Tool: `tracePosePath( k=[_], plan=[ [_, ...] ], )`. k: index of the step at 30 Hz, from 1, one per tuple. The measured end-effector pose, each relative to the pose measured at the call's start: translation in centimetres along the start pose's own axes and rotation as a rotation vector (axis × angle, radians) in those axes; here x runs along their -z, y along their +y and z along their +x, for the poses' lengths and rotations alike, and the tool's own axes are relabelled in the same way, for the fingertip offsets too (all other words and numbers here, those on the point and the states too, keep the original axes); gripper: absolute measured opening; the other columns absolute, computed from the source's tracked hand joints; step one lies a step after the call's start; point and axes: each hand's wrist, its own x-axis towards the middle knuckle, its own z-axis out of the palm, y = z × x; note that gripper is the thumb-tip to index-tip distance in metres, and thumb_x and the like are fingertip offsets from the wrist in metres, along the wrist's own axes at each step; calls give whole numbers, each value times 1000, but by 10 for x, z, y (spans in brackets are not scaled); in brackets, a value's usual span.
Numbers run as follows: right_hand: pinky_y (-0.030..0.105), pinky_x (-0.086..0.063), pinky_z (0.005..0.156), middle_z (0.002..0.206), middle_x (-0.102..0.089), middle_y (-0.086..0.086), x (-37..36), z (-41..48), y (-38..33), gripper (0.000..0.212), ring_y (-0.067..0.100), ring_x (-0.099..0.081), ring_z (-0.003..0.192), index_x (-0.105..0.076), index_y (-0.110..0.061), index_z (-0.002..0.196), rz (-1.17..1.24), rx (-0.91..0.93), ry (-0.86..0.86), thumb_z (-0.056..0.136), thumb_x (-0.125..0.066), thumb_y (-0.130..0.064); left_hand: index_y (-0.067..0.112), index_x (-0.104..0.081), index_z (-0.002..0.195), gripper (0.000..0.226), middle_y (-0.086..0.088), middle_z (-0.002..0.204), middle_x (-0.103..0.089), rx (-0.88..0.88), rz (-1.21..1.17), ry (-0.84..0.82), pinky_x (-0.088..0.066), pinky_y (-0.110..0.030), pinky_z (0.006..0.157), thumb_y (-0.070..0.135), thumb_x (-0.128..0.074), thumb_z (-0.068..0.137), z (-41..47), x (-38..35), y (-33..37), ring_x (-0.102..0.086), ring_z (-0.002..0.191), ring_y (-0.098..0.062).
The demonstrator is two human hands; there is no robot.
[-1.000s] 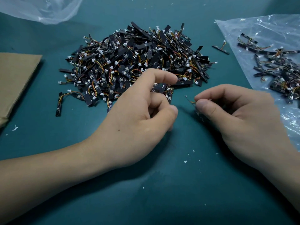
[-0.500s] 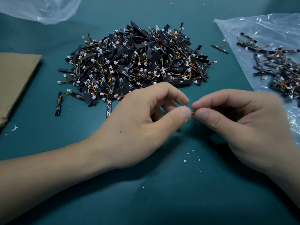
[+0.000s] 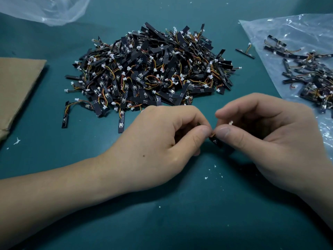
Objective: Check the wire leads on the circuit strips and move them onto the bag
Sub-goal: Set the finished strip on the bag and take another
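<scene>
Below the pile (image 3: 149,73), left hand (image 3: 156,147) and right hand (image 3: 270,141) both pinch one black circuit strip (image 3: 215,142) with orange leads.

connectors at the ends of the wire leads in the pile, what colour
White connectors; the head view shows them best, scattered all over the pile.

Bare surface (image 3: 180,222) lies open nearer the person; the strip pile (image 3: 149,73) blocks ahead, the bag (image 3: 288,29) seemingly crowded rightward.
</scene>
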Motion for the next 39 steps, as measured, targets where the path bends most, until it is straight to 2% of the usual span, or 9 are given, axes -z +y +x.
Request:
tracePosePath(
  k=[4, 8, 15, 18, 20, 24, 27, 30, 39],
  plan=[
    [31, -55, 56, 81, -75, -7, -1, 0, -1, 16, 14, -67, 62, -71, -31, 97, -5, 9, 3, 85, -78, -23, 26, -68, 86, 15, 14, 65, -67, -7, 42, -13, -34, -5, 56, 26, -59, 97, 0, 1, -1, -59, 58, -1],
    [36, -54, 59, 83, -73, -6, -3, -2, 2, 14, 16, -66, 64, -72, -32, 97, -80, -3, 27, 87, -81, -28, 29, -65, 83, 15, 15, 64, -66, -5, 83, -29, -36, -10, 56, 31, -58, 96, -1, 0, -2, -60, 58, -3],
    [21, -49, 61, 86, -71, 5, -2, 5, 0, 24, 13, -65, 67, -68, -27, 105, 77, -108, 11, 89, -68, -45, 20, -62, 92, 13, 7, 68, -68, 34, -240, 104, -42, -18, 52, 24, -53, 100, 2, -2, -5, -56, 51, -6],
    [43, -51, 62, 79, -68, 9, -1, 4, -1, 43, 30, -62, 69, -67, -23, 94, -52, -94, -109, 92, -58, -66, 20, -60, 91, 14, 3, 70, -69, 62, -356, 165, -42, -22, 48, 24, -51, 100, 5, -1, -7, -51, 47, -11],
    [47, -49, 63, 73, -66, 7, -2, 4, -2, 39, 31, -62, 68, -67, -22, 86, -130, -80, -163, 95, -55, -58, 19, -62, 92, 14, 4, 70, -69, 60, -348, 140, -43, -20, 48, 24, -52, 100, 5, -1, -7, -51, 48, -7],
    [35, -45, 56, 65, -62, 3, -1, 2, -2, 32, 20, -57, 58, -65, -27, 73, -163, -33, -180, 98, -52, -42, 18, -66, 93, 15, 5, 71, -70, 62, -302, 69, -45, -20, 51, 25, -55, 99, 3, -1, -6, -52, 52, -3],
    [44, -42, 54, 60, -59, 12, 1, 2, 0, 33, 30, -56, 56, -65, -21, 70, -89, -50, -167, 95, -53, -39, 18, -67, 91, 16, 5, 72, -71, 67, -268, 40, -49, -28, 53, 27, -56, 98, 3, 0, -5, -57, 54, -13],
    [43, -44, 58, 62, -61, 6, 1, 3, 0, 34, 26, -58, 59, -65, -21, 69, -125, -27, -204, 96, -50, -37, 17, -67, 86, 16, 5, 72, -70, 55, -212, 24, -49, -34, 52, 25, -58, 96, 3, 1, -5, -58, 55, -21],
    [19, -45, 59, 64, -64, -9, 1, 3, -3, 33, 13, -64, 63, -67, -26, 70, -165, 17, -244, 97, -48, -30, 16, -69, 80, 16, 3, 68, -68, 41, -195, -18, -46, -25, 51, 21, -61, 94, 1, 2, -1, -58, 54, -17]
  ],
)
